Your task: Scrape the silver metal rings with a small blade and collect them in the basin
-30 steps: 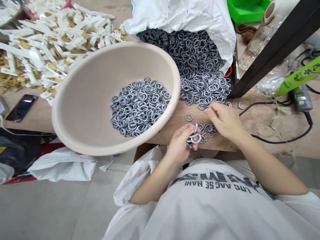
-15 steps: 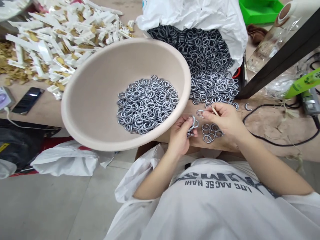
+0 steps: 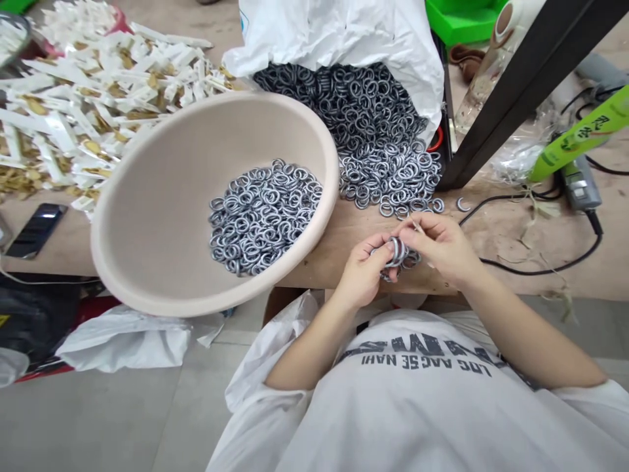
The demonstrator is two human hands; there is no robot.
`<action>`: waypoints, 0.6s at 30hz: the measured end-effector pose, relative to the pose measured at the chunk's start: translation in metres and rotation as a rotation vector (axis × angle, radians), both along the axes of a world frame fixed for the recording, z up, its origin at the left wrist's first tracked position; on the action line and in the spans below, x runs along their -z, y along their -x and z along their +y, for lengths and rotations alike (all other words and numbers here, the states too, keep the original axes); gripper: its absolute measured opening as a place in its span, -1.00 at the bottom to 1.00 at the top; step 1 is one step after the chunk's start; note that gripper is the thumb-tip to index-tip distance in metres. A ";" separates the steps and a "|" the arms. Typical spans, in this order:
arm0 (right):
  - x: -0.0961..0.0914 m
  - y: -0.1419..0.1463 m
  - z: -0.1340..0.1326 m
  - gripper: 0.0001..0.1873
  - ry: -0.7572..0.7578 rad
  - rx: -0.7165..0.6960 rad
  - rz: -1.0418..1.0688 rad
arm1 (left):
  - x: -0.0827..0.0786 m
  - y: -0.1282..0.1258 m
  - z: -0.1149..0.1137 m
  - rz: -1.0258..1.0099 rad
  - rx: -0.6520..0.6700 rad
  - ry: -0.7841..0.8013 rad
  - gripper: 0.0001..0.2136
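Note:
Several grey metal-looking rings (image 3: 394, 252) are gripped by my left hand (image 3: 362, 274), its thumb pressed over them. Against these rings are the fingertips of my right hand (image 3: 442, 248), which is closed around a thin pale stick (image 3: 417, 227); whether it also pinches a ring is hard to make out. Partly hidden under the hands, a few loose rings (image 3: 411, 260) lie on the table. To the left stands a big beige basin (image 3: 147, 196) with a heap of the same rings (image 3: 265, 216) in it. More rings (image 3: 388, 167) spill from a white bag (image 3: 344, 33) behind my hands.
White plastic pieces (image 3: 98, 98) with tan bits cover the table's left back. A phone (image 3: 37, 229) lies at the left edge. On the right are a dark metal post (image 3: 511, 98), a black cable (image 3: 521, 270), a green package (image 3: 580, 137) and a green tray (image 3: 466, 23).
My right hand has brought its fingertips over to the rings in my left hand. The view has shifted, so the basin and bag appear further left.

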State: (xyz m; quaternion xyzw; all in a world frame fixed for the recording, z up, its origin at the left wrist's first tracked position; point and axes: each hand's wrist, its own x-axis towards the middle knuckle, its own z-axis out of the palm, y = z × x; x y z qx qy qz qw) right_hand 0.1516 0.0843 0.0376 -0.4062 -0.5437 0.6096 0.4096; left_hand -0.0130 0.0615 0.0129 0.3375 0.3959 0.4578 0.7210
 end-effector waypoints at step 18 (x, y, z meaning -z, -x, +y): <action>-0.004 -0.016 -0.002 -0.49 -0.500 -0.043 -0.767 | -0.012 0.001 -0.011 -0.006 0.084 0.070 -0.72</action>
